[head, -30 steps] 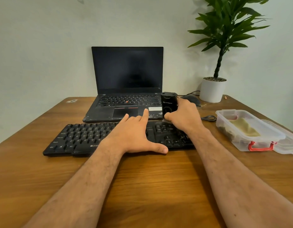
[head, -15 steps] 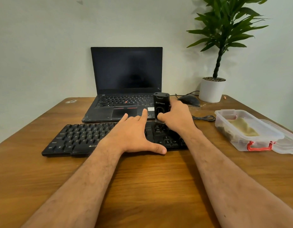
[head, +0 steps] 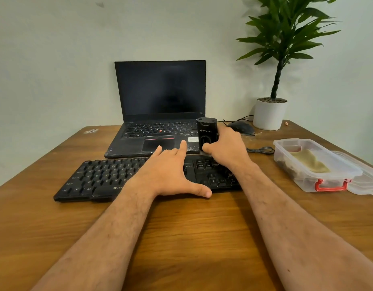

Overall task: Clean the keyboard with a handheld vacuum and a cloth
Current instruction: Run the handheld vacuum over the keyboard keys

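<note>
A black keyboard [head: 101,177] lies across the wooden table [head: 181,238] in front of a laptop. My left hand [head: 168,173] lies flat on the keyboard's middle, fingers straight and thumb spread toward the front edge. My right hand [head: 227,150] grips a small black handheld vacuum [head: 206,131] upright over the keyboard's right section, near its back edge. A beige cloth [head: 309,160] lies inside a clear plastic box [head: 319,181] with red clasps at the right.
An open black laptop [head: 160,114] with a dark screen stands behind the keyboard. A black mouse [head: 241,127] and its cable lie behind my right hand. A white potted plant [head: 269,114] stands at the back right. The box lid [head: 368,181] lies beside the box.
My right hand has moved the vacuum leftward along the keyboard's back edge. My left hand has stayed flat on the keys.
</note>
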